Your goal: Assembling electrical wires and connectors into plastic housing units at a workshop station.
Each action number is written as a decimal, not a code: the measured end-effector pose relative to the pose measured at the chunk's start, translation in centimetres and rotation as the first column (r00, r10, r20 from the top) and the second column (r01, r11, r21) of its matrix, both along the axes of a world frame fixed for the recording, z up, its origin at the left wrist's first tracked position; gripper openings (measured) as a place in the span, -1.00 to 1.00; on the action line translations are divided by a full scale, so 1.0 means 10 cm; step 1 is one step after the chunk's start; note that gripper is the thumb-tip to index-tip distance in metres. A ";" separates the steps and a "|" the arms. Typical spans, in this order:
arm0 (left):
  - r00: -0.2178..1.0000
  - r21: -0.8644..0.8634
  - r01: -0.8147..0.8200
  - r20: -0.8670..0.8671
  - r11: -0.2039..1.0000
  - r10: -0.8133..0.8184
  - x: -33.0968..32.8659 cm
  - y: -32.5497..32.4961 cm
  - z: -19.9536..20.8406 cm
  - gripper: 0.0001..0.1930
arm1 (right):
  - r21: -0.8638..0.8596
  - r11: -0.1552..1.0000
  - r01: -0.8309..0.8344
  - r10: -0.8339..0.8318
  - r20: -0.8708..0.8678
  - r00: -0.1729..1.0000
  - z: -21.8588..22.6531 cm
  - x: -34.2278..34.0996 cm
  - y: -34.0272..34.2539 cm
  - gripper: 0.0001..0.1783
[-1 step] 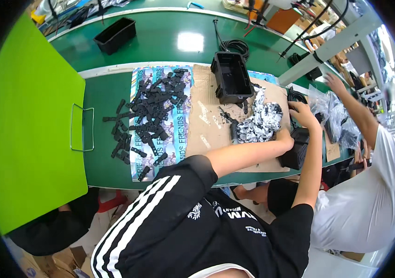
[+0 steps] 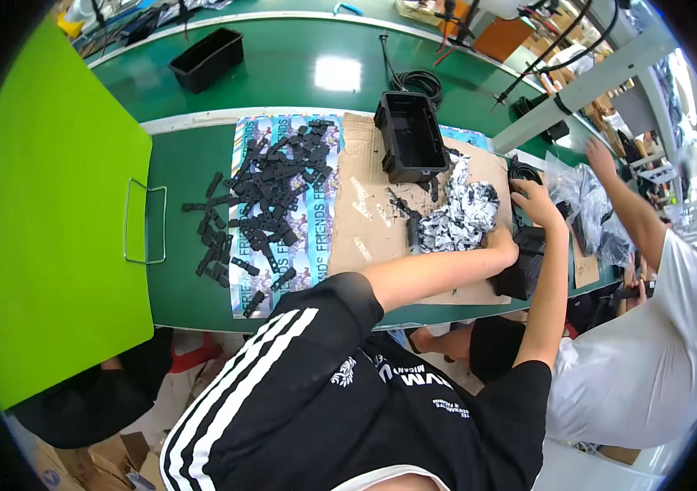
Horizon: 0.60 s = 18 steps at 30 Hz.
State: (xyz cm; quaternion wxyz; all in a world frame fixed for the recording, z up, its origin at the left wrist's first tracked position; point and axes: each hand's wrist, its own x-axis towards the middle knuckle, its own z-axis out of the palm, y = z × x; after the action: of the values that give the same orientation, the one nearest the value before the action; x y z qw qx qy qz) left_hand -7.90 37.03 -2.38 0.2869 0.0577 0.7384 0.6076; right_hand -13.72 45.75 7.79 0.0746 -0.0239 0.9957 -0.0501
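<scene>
My left hand point(image 2: 502, 244) is against the left side of a black plastic box point(image 2: 526, 263) at the right edge of the cardboard; its fingers are hidden. My right hand point(image 2: 535, 202) bends over the box's far end, fingers curled and close together. What lies between the two hands is hidden. Beside my left hand is a crumpled heap of white-and-black sheet material point(image 2: 465, 214). A second black box point(image 2: 411, 137), open at the top, stands beyond the heap. A black cable point(image 2: 523, 170) lies just past my right hand.
Many small black parts point(image 2: 271, 192) cover a printed sheet point(image 2: 316, 245) on the left. Another black bin point(image 2: 208, 61) and a coiled cable point(image 2: 418, 86) lie at the back. A green panel point(image 2: 62, 221) stands far left. A co-worker's arm point(image 2: 631, 192) reaches over plastic bags point(image 2: 590, 196) at right.
At the right, the co-worker's raised hand has shifted slightly. My own hands stay in place, and the whole picture has moved a little.
</scene>
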 end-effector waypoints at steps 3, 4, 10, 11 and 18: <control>0.982 -0.125 -0.003 -0.189 0.992 -0.021 0.40 -0.38 0.52 -0.36 | -0.155 0.987 0.041 -0.058 -0.105 0.993 -0.28 0.05 0.41 -0.59; 0.894 -0.046 0.130 -0.427 0.990 -0.137 0.60 -0.65 0.61 -0.30 | -0.138 0.985 0.107 -0.111 -0.022 0.994 -0.34 0.03 0.49 -0.59; 0.238 0.109 0.468 -0.971 0.877 -0.006 1.04 -2.20 1.11 -0.41 | -0.108 0.994 0.028 -0.041 -0.118 0.992 -0.32 -0.49 0.10 -0.60; 0.200 0.052 0.419 -0.979 0.906 -0.037 0.89 -2.38 1.12 -0.46 | -0.151 0.988 -0.040 0.007 -0.212 0.977 -0.28 -0.64 -0.13 -0.60; 0.489 -0.235 0.241 -0.809 0.941 -0.328 0.53 -3.30 0.65 -0.66 | -0.027 0.856 -0.517 0.474 -0.361 0.803 -0.60 -2.15 -0.93 -0.36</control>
State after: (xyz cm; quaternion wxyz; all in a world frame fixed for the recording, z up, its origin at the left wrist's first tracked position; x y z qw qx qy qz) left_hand -2.60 4.05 4.09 -0.0028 0.4492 0.7911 0.4153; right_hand -35.18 36.43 1.79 -0.0902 -0.2961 0.9470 -0.0857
